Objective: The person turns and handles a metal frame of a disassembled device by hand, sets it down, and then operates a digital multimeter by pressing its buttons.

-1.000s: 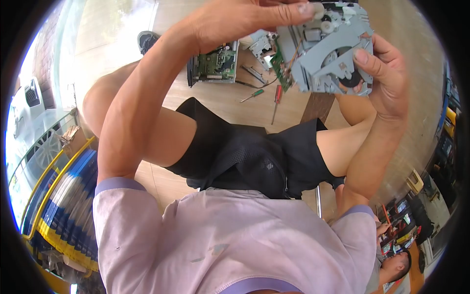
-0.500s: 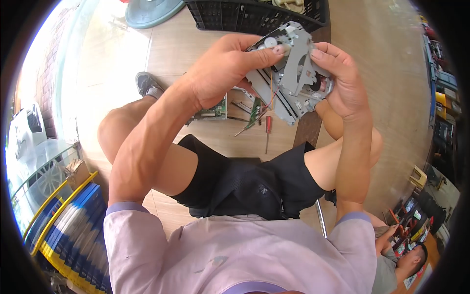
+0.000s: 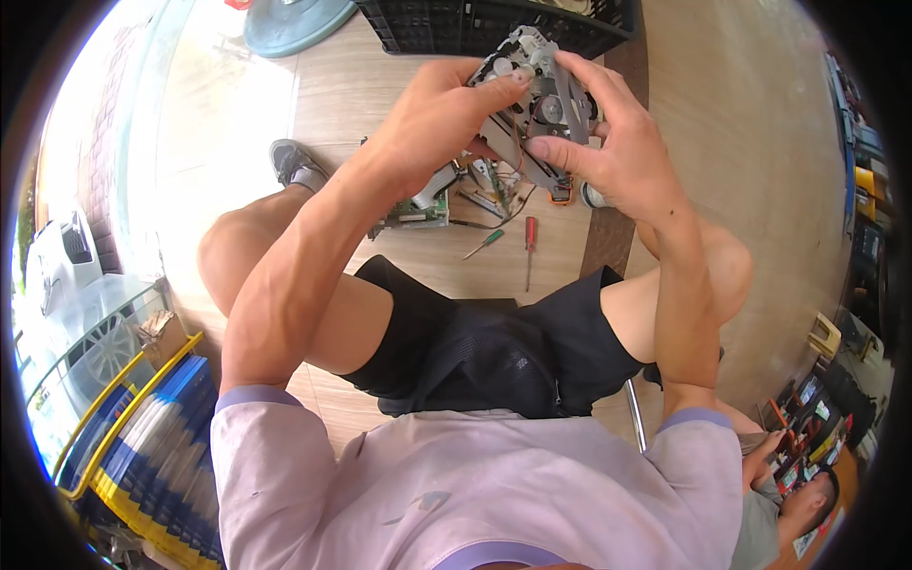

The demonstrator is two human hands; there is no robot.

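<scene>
A disc drive mechanism (image 3: 513, 119) of grey metal and plastic, with white gears and thin wires, is held above the floor in both my hands. My left hand (image 3: 432, 119) grips its left side, thumb on top near a white gear. At the other side, my right hand (image 3: 622, 147) has its fingers over a grey plate (image 3: 568, 100) that stands tilted up, and its thumb against the lower edge. The mechanism's underside is hidden. Below lie a red-handled screwdriver (image 3: 530, 237) and a green-handled screwdriver (image 3: 486, 242).
A green circuit board (image 3: 418, 211) and several small parts lie on the floor under my hands, with an orange meter (image 3: 560, 193) beside them. Beyond stands a black crate (image 3: 494, 33). A yellow rack (image 3: 180, 359) holds blue packets at left; another person (image 3: 793, 513) is at lower right.
The grey plate has gone from lying across the mechanism to standing tilted at its right side. My right hand's fingers have spread over it, and the whole mechanism has turned.
</scene>
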